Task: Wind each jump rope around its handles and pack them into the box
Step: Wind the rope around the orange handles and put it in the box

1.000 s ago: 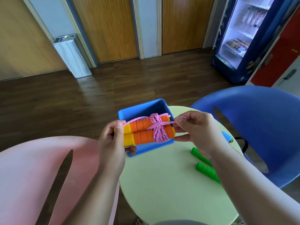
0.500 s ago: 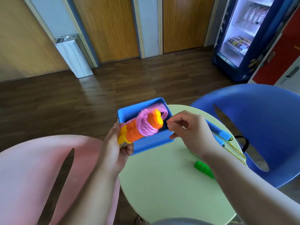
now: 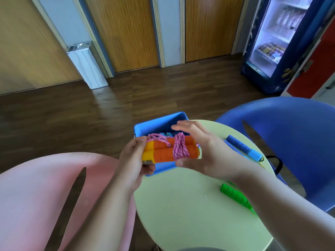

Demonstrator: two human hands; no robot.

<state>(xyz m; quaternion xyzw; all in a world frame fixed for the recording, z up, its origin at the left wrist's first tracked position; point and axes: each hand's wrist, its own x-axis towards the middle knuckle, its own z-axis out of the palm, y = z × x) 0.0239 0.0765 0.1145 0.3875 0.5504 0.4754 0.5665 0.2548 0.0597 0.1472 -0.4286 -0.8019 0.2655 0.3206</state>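
Observation:
An orange jump rope (image 3: 168,151), its two orange-and-yellow handles side by side with pink cord wound round them, is held level just above the blue box (image 3: 155,125). My left hand (image 3: 135,156) grips its yellow end. My right hand (image 3: 204,153) cups the other end, thumb under the handles and fingers spread above. Something light blue lies inside the box, mostly hidden. A blue jump rope (image 3: 243,147) and a green jump rope (image 3: 235,195) lie on the pale green round table (image 3: 181,205) to the right.
A pink chair (image 3: 36,196) stands at the left and a blue chair (image 3: 297,145) at the right of the table. Dark wood floor, a metal bin (image 3: 87,66) and a drinks fridge (image 3: 279,42) lie beyond.
The orange bundle, tipped end-on half a second ago, has been turned level again. My right hand has let go of the cord end and moved onto the bundle's right end.

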